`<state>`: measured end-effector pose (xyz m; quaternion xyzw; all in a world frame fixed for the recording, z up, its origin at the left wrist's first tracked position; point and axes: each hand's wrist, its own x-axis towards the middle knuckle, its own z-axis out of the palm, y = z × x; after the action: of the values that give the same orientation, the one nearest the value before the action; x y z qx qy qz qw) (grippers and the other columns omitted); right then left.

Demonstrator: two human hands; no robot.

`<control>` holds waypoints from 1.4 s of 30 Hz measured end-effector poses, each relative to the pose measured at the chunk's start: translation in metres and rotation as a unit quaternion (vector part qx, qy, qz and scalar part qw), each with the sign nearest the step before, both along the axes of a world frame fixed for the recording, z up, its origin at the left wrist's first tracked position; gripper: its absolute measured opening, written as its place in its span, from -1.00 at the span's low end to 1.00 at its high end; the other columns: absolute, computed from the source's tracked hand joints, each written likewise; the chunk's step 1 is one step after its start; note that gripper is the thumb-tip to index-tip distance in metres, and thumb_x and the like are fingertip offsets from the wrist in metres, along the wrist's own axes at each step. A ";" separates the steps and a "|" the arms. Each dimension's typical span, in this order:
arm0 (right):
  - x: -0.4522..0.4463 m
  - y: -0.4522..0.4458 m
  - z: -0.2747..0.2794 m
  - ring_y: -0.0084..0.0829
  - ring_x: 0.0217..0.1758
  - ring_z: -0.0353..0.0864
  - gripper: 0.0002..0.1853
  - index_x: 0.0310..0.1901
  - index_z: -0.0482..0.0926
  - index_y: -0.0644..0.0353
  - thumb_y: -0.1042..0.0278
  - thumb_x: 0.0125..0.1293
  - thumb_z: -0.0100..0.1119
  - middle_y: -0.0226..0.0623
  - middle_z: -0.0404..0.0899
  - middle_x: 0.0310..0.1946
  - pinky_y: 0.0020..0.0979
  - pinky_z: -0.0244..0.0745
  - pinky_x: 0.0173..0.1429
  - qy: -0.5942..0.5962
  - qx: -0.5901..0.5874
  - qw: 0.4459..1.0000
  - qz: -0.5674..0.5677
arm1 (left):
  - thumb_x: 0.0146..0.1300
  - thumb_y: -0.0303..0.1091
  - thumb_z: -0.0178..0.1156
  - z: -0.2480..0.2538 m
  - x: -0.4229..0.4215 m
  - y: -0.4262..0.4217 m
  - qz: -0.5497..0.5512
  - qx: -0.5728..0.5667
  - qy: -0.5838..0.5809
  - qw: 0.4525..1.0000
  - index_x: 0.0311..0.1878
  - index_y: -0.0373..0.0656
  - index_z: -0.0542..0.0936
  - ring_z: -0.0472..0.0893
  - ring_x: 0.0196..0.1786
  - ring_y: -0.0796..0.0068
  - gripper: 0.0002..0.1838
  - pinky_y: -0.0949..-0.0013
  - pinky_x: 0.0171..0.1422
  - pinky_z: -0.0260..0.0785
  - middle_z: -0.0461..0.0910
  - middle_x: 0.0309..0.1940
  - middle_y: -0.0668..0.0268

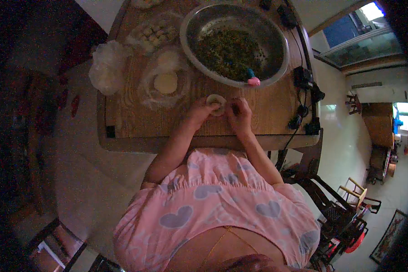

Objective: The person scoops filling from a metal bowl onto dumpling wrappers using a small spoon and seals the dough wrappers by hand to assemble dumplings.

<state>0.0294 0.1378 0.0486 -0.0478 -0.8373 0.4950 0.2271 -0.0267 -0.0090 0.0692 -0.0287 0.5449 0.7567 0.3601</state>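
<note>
Dough round (216, 100) is sitting cupped in the left hand (198, 113), between both hands. Ahead of them, mostly toward the right hand, a metal bowl (274, 36) is holding chopped green mix (226, 50). Ahead-left of the left hand, a pale disc (166, 83) is lying on clear plastic. Right hand (240, 115) is bunching its fingers just beside the round; can't tell if it's gripping anything. Round is looking light, soft, likely tear-prone: pinch rim, support base.
</note>
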 end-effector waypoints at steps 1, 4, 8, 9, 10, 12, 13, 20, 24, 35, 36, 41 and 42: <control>0.001 0.000 -0.003 -0.42 -0.31 0.50 -0.88 -0.31 0.48 0.24 0.59 0.07 0.12 -0.21 0.47 -0.35 -0.48 0.40 -0.25 -0.025 -0.047 0.999 0.003 | 0.17 -0.39 0.14 0.007 0.002 0.001 0.016 -0.014 0.030 0.999 -0.04 -0.24 0.49 0.57 -0.18 0.43 -0.72 0.38 -0.11 0.49 0.54 -0.16 0.26; 0.006 0.002 -0.006 -0.18 -0.23 0.51 -0.78 -0.22 0.51 0.19 0.53 0.03 0.18 -0.19 0.51 -0.28 -0.32 0.42 -0.12 -0.104 -0.111 0.988 0.010 | 0.16 -0.38 0.15 0.029 0.003 -0.002 0.003 -0.073 0.010 0.997 -0.05 -0.25 0.49 0.57 -0.19 0.42 -0.71 0.35 -0.14 0.51 0.54 -0.17 0.24; 0.007 0.001 0.001 -0.18 -0.17 0.49 -0.78 -0.21 0.52 0.22 0.52 0.04 0.16 -0.18 0.48 -0.24 -0.31 0.42 -0.09 -0.046 -0.048 0.996 0.053 | 0.18 -0.32 0.13 0.007 0.002 0.000 0.016 -0.095 0.069 0.993 -0.04 -0.24 0.49 0.58 -0.20 0.42 -0.70 0.32 -0.16 0.53 0.55 -0.19 0.24; 0.006 0.002 0.007 -0.17 -0.15 0.48 -0.77 -0.20 0.52 0.22 0.52 0.04 0.16 -0.17 0.46 -0.22 -0.31 0.41 -0.08 -0.035 -0.018 0.997 0.068 | 0.19 -0.31 0.12 0.001 -0.001 0.000 0.015 -0.078 0.071 0.994 -0.04 -0.23 0.49 0.58 -0.19 0.42 -0.70 0.31 -0.16 0.53 0.55 -0.20 0.24; 0.006 0.003 0.011 -0.16 -0.12 0.46 -0.77 -0.20 0.53 0.22 0.51 0.03 0.16 -0.16 0.45 -0.20 -0.30 0.41 -0.07 -0.025 0.011 0.996 0.082 | 0.19 -0.30 0.11 -0.005 -0.003 -0.001 0.013 -0.061 0.073 0.995 -0.04 -0.22 0.49 0.58 -0.19 0.42 -0.70 0.31 -0.16 0.54 0.56 -0.20 0.25; 0.008 0.005 0.013 -0.11 -0.06 0.42 -0.75 -0.20 0.54 0.21 0.51 0.01 0.17 -0.13 0.43 -0.14 -0.26 0.39 -0.01 -0.009 0.018 0.994 0.106 | 0.21 -0.29 0.09 -0.010 -0.005 -0.001 -0.012 -0.003 0.017 1.000 -0.03 -0.20 0.49 0.58 -0.17 0.41 -0.70 0.30 -0.14 0.54 0.55 -0.19 0.25; 0.009 0.006 0.014 -0.09 -0.03 0.40 -0.75 -0.21 0.54 0.21 0.51 -0.01 0.17 -0.12 0.42 -0.12 -0.24 0.37 0.02 -0.001 0.021 0.993 0.117 | 0.22 -0.28 0.07 -0.011 -0.006 -0.001 -0.025 0.026 -0.011 0.999 -0.03 -0.19 0.48 0.57 -0.16 0.41 -0.71 0.29 -0.13 0.54 0.54 -0.18 0.25; 0.009 0.008 0.029 -0.05 0.02 0.36 -0.65 -0.18 0.55 0.17 0.48 -0.11 0.26 -0.15 0.41 -0.05 -0.15 0.30 0.14 -0.020 0.118 0.982 0.149 | 0.23 -0.32 0.04 -0.027 -0.010 -0.004 -0.029 0.085 -0.027 0.996 -0.01 -0.17 0.46 0.57 -0.12 0.35 -0.72 0.25 -0.10 0.55 0.50 -0.12 0.25; 0.004 0.010 0.014 -0.08 0.05 0.36 -0.64 -0.20 0.58 0.13 0.48 -0.16 0.31 -0.14 0.43 -0.02 -0.15 0.29 0.14 -0.090 -0.013 0.988 0.128 | 0.23 -0.32 0.05 -0.023 -0.009 -0.005 -0.024 0.081 -0.044 0.995 -0.01 -0.18 0.46 0.57 -0.13 0.36 -0.72 0.24 -0.12 0.55 0.51 -0.11 0.25; -0.002 0.024 -0.008 -0.19 -0.23 0.44 -0.78 -0.32 0.50 0.19 0.39 -0.03 0.30 -0.22 0.48 -0.35 -0.26 0.36 -0.13 -0.003 0.150 0.984 0.099 | 0.23 -0.33 0.07 0.005 -0.002 -0.007 -0.036 0.001 -0.030 0.999 -0.03 -0.20 0.48 0.57 -0.14 0.37 -0.73 0.25 -0.08 0.53 0.54 -0.15 0.27; 0.000 0.020 -0.004 -0.20 -0.24 0.44 -0.75 -0.30 0.49 0.21 0.38 -0.04 0.31 -0.21 0.47 -0.34 -0.27 0.37 -0.13 -0.033 0.110 0.990 0.082 | 0.23 -0.33 0.07 0.014 -0.002 -0.008 -0.040 0.000 -0.038 0.998 -0.03 -0.20 0.48 0.57 -0.14 0.38 -0.73 0.25 -0.08 0.53 0.53 -0.15 0.27; -0.001 0.007 0.024 -0.22 -0.23 0.45 -0.68 -0.24 0.49 0.24 0.38 -0.06 0.33 -0.18 0.45 -0.30 -0.29 0.38 -0.10 -0.021 0.030 0.997 0.072 | 0.24 -0.33 0.05 0.010 -0.003 -0.011 -0.059 0.028 -0.030 0.997 -0.03 -0.20 0.48 0.57 -0.13 0.40 -0.74 0.25 -0.07 0.52 0.53 -0.13 0.27; 0.000 0.008 0.022 -0.21 -0.22 0.45 -0.68 -0.24 0.50 0.24 0.39 -0.06 0.33 -0.18 0.45 -0.30 -0.29 0.38 -0.10 -0.030 0.047 0.996 0.073 | 0.25 -0.34 0.05 0.004 -0.004 -0.011 -0.061 0.046 -0.028 0.997 -0.03 -0.19 0.48 0.57 -0.13 0.40 -0.74 0.24 -0.06 0.52 0.53 -0.13 0.27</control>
<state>0.0291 0.1459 0.0701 0.0094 -0.8674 0.4685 0.1675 -0.0305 -0.0200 0.0733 -0.0004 0.5002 0.7562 0.4218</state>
